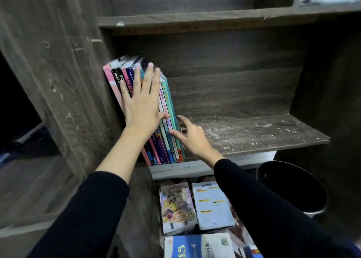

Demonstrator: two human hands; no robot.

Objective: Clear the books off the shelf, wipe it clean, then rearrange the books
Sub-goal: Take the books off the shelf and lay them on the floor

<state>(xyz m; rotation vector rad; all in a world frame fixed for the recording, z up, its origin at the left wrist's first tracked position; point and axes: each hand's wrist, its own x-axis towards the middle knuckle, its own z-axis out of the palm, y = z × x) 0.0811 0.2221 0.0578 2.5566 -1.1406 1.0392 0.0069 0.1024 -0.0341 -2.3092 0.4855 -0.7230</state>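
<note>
A row of several upright books (168, 121) stands at the left end of the dark wooden shelf (254, 134), leaning against its left wall. My left hand (141, 103) lies flat on their spines with the fingers spread straight. My right hand (190, 135) touches the lower part of the rightmost teal book with relaxed fingers and thumb. The shelf board to the right of the books is bare and marked with white scuffs or dust.
Below the shelf lie more books: an illustrated one (176, 207), a white one (213, 205) and a blue one (197, 247). A black round bin (297, 187) stands at the lower right. Another shelf board (195, 20) runs above.
</note>
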